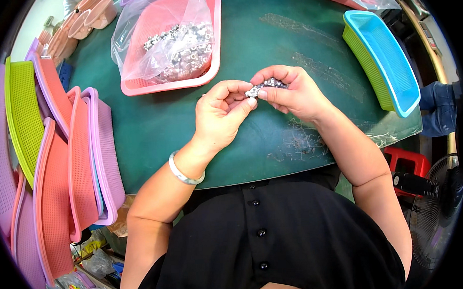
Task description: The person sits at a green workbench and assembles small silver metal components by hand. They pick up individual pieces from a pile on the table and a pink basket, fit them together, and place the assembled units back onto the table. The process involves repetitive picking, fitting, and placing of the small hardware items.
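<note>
Over the near middle of the green table, my two hands meet at a short row of small shiny silver-and-dark pieces [271, 83]. My right hand [300, 94] is closed round most of the row, thumb across it. My left hand [217, 111] pinches its left end between thumb and fingertips. Whether the pieces are joined or strung together cannot be made out. Beyond my hands, a pink plastic basket [218, 47] holds a clear plastic bag [134, 37] with a heap of similar small silvery pieces [189, 53].
A blue basket [388, 55] nested in a green one [368, 71] stands at the table's right edge. Purple, pink and green baskets [53, 199] crowd the left side. Pink bins [99, 13] are far left. A black fan [430, 208] and red stool [408, 160] sit lower right.
</note>
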The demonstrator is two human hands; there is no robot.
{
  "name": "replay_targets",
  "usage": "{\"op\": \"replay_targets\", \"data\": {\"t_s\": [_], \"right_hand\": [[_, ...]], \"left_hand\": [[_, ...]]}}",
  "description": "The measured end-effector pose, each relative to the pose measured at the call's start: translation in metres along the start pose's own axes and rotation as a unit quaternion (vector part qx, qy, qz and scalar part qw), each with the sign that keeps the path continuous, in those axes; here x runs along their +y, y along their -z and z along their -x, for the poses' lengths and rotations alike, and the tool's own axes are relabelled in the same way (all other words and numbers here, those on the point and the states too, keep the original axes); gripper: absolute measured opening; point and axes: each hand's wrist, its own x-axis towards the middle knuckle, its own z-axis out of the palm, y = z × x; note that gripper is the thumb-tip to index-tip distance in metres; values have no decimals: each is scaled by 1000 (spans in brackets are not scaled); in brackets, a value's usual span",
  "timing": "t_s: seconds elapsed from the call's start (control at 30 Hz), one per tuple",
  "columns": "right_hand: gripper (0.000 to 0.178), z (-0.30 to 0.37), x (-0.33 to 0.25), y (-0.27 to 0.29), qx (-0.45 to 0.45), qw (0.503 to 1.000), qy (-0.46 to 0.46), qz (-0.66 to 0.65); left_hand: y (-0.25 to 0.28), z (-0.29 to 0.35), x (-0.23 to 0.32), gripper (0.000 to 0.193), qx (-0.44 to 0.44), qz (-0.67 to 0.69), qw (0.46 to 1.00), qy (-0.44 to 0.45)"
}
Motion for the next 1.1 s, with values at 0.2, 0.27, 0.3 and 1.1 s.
{"op": "replay_targets", "data": {"t_s": [0.2, 0.27, 0.3, 1.1], "right_hand": [[20, 1, -1, -1, -2, 1000, 2, -5], [22, 2, -2, -3, -3, 1000, 14, -10], [22, 3, -3, -3, -3, 1000, 21, -13], [29, 6, -1, -4, 0, 985, 104, 139]], "left_hand": [[4, -2, 0, 23, 1, 47, 998, 52], [5, -3, 4, 23, 3, 86, 992, 96], [5, -4, 7, 23, 5, 104, 987, 121], [4, -2, 6, 15, -20, 89, 966, 242]]}}
